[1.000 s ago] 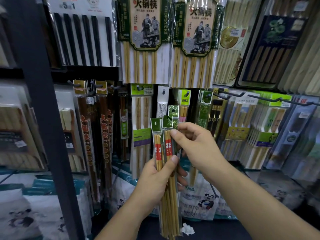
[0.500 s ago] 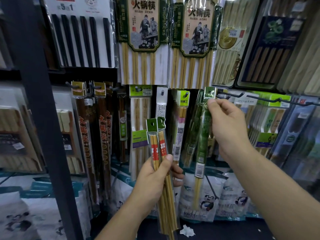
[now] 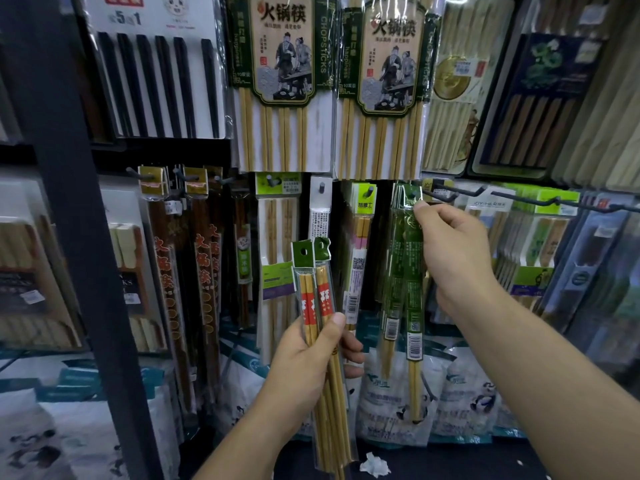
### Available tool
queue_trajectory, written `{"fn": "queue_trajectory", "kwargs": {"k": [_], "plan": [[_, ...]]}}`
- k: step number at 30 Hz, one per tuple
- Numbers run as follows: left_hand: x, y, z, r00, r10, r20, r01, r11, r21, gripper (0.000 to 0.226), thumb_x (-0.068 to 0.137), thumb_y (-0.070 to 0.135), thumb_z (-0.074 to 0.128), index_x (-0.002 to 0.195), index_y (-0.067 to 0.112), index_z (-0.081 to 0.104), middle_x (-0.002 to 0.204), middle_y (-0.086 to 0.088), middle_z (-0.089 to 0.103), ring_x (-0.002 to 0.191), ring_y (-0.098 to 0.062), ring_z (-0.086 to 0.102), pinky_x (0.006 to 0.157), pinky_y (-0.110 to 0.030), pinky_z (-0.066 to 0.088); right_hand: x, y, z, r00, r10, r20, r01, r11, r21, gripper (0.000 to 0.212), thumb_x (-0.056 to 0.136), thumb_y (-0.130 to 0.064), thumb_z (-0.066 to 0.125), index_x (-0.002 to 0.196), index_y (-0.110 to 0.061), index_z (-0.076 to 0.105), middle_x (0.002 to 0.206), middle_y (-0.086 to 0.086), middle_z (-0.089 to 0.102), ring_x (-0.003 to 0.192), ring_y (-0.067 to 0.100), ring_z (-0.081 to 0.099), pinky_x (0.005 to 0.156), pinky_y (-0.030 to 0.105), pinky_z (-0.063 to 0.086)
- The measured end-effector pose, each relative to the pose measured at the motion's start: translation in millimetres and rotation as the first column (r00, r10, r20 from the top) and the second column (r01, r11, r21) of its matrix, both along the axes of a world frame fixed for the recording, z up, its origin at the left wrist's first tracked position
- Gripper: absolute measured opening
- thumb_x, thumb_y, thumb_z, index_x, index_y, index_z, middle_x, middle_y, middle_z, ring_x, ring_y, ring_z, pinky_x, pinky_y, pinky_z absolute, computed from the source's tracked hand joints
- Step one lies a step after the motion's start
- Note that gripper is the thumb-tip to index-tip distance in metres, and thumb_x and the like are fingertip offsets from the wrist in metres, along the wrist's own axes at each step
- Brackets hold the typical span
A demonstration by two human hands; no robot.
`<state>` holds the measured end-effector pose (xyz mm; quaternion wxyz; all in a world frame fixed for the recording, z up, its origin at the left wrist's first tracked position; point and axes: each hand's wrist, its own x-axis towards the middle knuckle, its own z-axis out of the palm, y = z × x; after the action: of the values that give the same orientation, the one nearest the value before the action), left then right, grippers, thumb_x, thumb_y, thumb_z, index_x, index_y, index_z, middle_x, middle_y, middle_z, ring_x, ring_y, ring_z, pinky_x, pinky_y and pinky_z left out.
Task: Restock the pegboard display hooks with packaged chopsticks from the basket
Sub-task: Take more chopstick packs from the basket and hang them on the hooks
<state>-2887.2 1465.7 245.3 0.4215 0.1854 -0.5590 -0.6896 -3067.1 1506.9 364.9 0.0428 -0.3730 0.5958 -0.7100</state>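
Observation:
My left hand (image 3: 308,358) grips two narrow packs of bamboo chopsticks (image 3: 317,292) with green header cards and red bands, held upright in front of the display. My right hand (image 3: 446,244) pinches the green header of a third chopstick pack (image 3: 414,306) at a display hook (image 3: 410,195). That pack hangs straight down beside other green packs (image 3: 394,289) on the same hook. Whether the header hole sits on the hook is hidden by my fingers. No basket is in view.
Long bare hooks (image 3: 460,195) jut out just right of my right hand. Large bamboo chopstick packs (image 3: 284,81) hang above, brown chopstick packs (image 3: 204,271) to the left. A dark upright post (image 3: 69,202) stands at left. Panda-printed bags (image 3: 394,403) lie below.
My right hand took one pack from the left hand's bundle, carried it up and right to the hook, and now holds its header there. The left hand sank slightly with two packs.

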Motion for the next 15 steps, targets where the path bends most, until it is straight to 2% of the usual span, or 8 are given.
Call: {"fn": "queue_trajectory", "kwargs": {"k": [2, 5, 7, 10, 13, 15], "plan": [[-0.6, -1.4, -2.0, 1.0, 0.011, 0.012, -0.011, 1.0, -0.004, 0.047, 0.09, 0.04, 0.064, 0.103, -0.004, 0.059, 0.08, -0.01, 0.071, 0.073, -0.025, 0.072, 0.067, -0.042, 0.062, 1.0, 0.2, -0.5, 1.0, -0.011, -0.019, 0.011, 1.0, 0.022, 0.045, 0.101, -0.035, 0.061, 0.082, 0.005, 0.055, 0.062, 0.003, 0.036, 0.061, 0.013, 0.038, 0.05, 0.005, 0.04], [-1.0, -2.4, -3.3, 1.0, 0.016, 0.02, -0.016, 1.0, -0.003, 0.042, 0.089, 0.041, 0.066, 0.1, 0.002, 0.06, 0.078, -0.008, 0.07, 0.072, -0.024, 0.071, 0.066, -0.04, 0.062, 1.6, 1.0, -3.1, 0.999, -0.029, -0.038, 0.032, 0.998, 0.06, 0.047, 0.101, -0.037, 0.061, 0.081, 0.006, 0.055, 0.047, -0.01, 0.027, 0.048, 0.011, 0.029, 0.046, 0.012, 0.038], [-0.9, -2.3, -3.3, 1.0, 0.018, 0.023, -0.018, 1.0, 0.002, 0.04, 0.086, 0.043, 0.068, 0.098, 0.005, 0.061, 0.076, -0.007, 0.069, 0.071, -0.023, 0.07, 0.065, -0.039, 0.062, 1.8, 2.0, -4.7, 0.999, -0.038, -0.026, 0.039, 0.997, 0.059, 0.044, 0.1, -0.038, 0.063, 0.08, 0.001, 0.06, 0.049, -0.009, 0.033, 0.047, 0.01, 0.033, 0.05, 0.018, 0.04], [0.5, -1.2, -1.9, 0.999, 0.021, 0.036, -0.021, 1.0, 0.002, 0.043, 0.082, 0.045, 0.071, 0.099, 0.006, 0.063, 0.074, -0.006, 0.068, 0.067, -0.023, 0.069, 0.063, -0.036, 0.061, 4.5, 5.0, -6.7, 0.997, -0.065, -0.041, 0.067, 0.997, 0.046, 0.028, 0.097, -0.04, 0.066, 0.084, -0.015, 0.068, 0.063, -0.004, 0.051, 0.056, 0.01, 0.047, 0.058, 0.028, 0.045], [3.0, 0.3, 0.1, 0.997, 0.022, 0.069, -0.02, 1.0, -0.023, 0.046, 0.078, 0.05, 0.072, 0.098, 0.01, 0.063, 0.07, -0.009, 0.069, 0.062, -0.026, 0.07, 0.061, -0.034, 0.061, 7.6, 10.5, -9.3, 0.991, -0.111, -0.077, 0.111, 0.994, 0.001, 0.019, 0.094, -0.039, 0.07, 0.089, -0.021, 0.065, 0.074, -0.006, 0.059, 0.062, 0.003, 0.054, 0.063, 0.028, 0.046], [3.6, 1.0, 1.7, 0.997, 0.012, 0.081, -0.009, 0.999, -0.041, 0.048, 0.076, 0.053, 0.074, 0.097, 0.012, 0.061, 0.069, -0.01, 0.07, 0.061, -0.027, 0.071, 0.061, -0.035, 0.062, 12.1, 16.2, -10.5, 0.987, -0.115, -0.114, 0.115, 0.993, -0.011, 0.015, 0.094, -0.035, 0.071, 0.087, -0.023, 0.065, 0.072, -0.011, 0.059, 0.059, -0.004, 0.053, 0.063, 0.026, 0.045]]}}
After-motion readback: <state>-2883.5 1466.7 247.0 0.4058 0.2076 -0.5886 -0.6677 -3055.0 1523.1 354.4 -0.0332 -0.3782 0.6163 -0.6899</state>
